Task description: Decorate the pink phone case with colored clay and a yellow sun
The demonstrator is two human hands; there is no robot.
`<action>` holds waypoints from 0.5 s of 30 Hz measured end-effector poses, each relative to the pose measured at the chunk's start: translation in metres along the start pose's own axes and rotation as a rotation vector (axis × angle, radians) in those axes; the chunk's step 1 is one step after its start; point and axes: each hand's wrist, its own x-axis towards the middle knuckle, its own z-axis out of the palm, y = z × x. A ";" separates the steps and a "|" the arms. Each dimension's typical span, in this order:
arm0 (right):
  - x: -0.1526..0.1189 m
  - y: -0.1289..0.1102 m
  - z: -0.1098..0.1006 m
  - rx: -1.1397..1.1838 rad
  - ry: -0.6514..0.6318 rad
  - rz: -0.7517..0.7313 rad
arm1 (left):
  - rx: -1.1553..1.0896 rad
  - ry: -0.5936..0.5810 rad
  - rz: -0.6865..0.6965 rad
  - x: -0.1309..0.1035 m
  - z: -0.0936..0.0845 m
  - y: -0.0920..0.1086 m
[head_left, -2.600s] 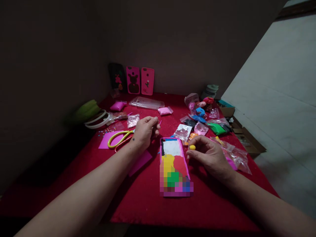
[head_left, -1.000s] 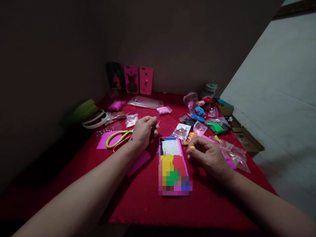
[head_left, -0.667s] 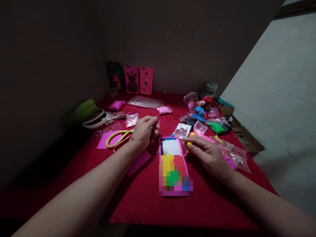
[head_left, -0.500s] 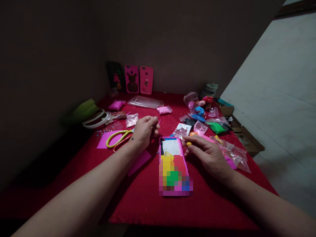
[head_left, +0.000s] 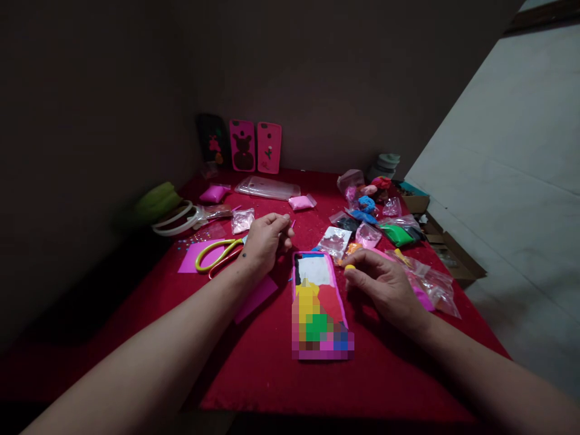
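A phone case (head_left: 332,290) with a pink rim lies on the red cloth in front of me, covered in patches of white, yellow, red, green and blue clay; its lower part is pixelated. Between the thumb and fingers of my right hand (head_left: 378,284), just right of the case, is a small yellow piece of clay (head_left: 350,267). My left hand (head_left: 269,238) is closed in a pinch above the cloth, up and left of the case. Whatever its fingertips hold, if anything, is too small to name. Yellow-and-red-handled scissors (head_left: 211,252) lie beside my left wrist.
Bags of coloured clay (head_left: 399,234) crowd the right side of the red cloth (head_left: 272,380). Three decorated phone cases (head_left: 243,145) lean on the back wall, with clear cases (head_left: 267,188) before them. Pink paper (head_left: 256,299) lies under my left forearm. White rings (head_left: 174,223) sit far left.
The fingers of my right hand have shifted slightly right, and the yellow clay has turned or moved a little between them. My left hand has hardly moved.
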 end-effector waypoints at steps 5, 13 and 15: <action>0.000 0.003 -0.002 -0.066 0.002 -0.019 | 0.008 0.004 0.002 0.000 0.000 -0.001; 0.001 0.005 0.001 0.117 0.039 -0.021 | 0.020 -0.003 -0.003 0.000 0.000 -0.001; 0.003 0.004 0.002 0.142 0.056 -0.029 | 0.023 -0.001 0.000 0.000 0.000 -0.001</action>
